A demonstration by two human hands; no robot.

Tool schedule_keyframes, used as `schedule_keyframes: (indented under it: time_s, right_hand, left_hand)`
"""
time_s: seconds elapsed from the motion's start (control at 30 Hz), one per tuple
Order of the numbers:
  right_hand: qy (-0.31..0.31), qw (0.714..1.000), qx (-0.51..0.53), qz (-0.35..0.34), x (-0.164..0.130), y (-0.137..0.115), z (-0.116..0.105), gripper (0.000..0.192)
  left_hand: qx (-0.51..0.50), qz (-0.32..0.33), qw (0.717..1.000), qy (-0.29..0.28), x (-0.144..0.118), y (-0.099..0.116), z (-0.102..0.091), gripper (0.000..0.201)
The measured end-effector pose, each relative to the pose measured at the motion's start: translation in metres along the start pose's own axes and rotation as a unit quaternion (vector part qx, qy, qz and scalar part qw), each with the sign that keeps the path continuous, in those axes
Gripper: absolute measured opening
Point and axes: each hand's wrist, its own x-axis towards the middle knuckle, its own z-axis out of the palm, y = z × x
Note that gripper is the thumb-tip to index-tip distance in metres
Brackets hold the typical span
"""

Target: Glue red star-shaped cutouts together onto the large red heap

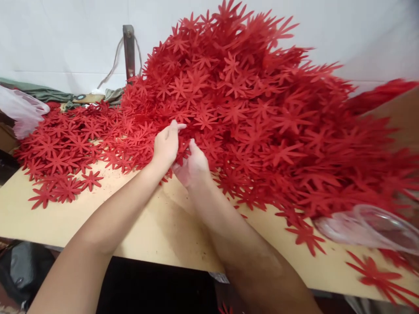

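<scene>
While both hands meet at the centre of the head view, the work in hand looks like picking single pieces out of the red flower cut-outs, which rise in a tall heap across the middle and right of the frame. The left hand reaches in with its fingers curled into the foot of the heap, apparently pinching a few cut-outs; the exact grip is hidden by the fingers. The right hand lies just beside it, palm turned up and cupped, its fingertips buried under the pieces, so whether it grips anything cannot be told. The next move probably calls for a light pull that frees a piece without dragging its neighbours off the slope.

Each cut-out is flat, thin, star-like, with narrow petals, and they interlock loosely. More lie spread in a single layer at the left on the pale wooden table. Clear plastic bags sit at lower right and far left.
</scene>
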Motion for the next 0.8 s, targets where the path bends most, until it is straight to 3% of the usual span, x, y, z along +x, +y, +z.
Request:
schedule_keyframes:
  time_s: [0.13, 0.27, 0.37, 0.5, 0.6, 0.7, 0.8]
  right_hand:
    - [0.103, 0.992, 0.054, 0.058, 0.000, -0.015, 0.003, 0.031]
    - [0.124, 0.988, 0.088, 0.035, 0.003, -0.030, 0.001, 0.032]
    - [0.112, 0.989, 0.094, 0.018, 0.007, -0.034, -0.003, 0.033]
    - [0.049, 0.998, 0.048, 0.009, 0.008, -0.033, -0.007, 0.025]
    - [0.061, 0.997, 0.027, 0.039, 0.007, -0.033, -0.007, 0.011]
    - [0.065, 0.997, 0.002, 0.045, 0.005, -0.035, -0.006, 0.009]
    - [0.068, 0.996, -0.062, 0.008, 0.006, -0.035, -0.004, 0.010]
  left_hand:
    - [-0.048, -0.038, 0.998, -0.034, -0.002, 0.015, -0.007, 0.048]
    - [-0.030, -0.106, 0.982, -0.155, -0.005, 0.026, -0.009, 0.034]
    - [0.005, -0.091, 0.974, -0.208, -0.006, 0.026, -0.007, 0.012]
    - [-0.007, -0.070, 0.989, -0.128, -0.002, 0.016, -0.006, 0.005]
    - [-0.012, -0.055, 0.997, -0.060, 0.004, 0.008, -0.009, 0.009]
    - [0.012, -0.039, 0.998, -0.039, 0.009, 0.004, -0.011, 0.011]
    - [0.042, -0.021, 0.998, -0.029, 0.009, 0.001, -0.009, 0.011]
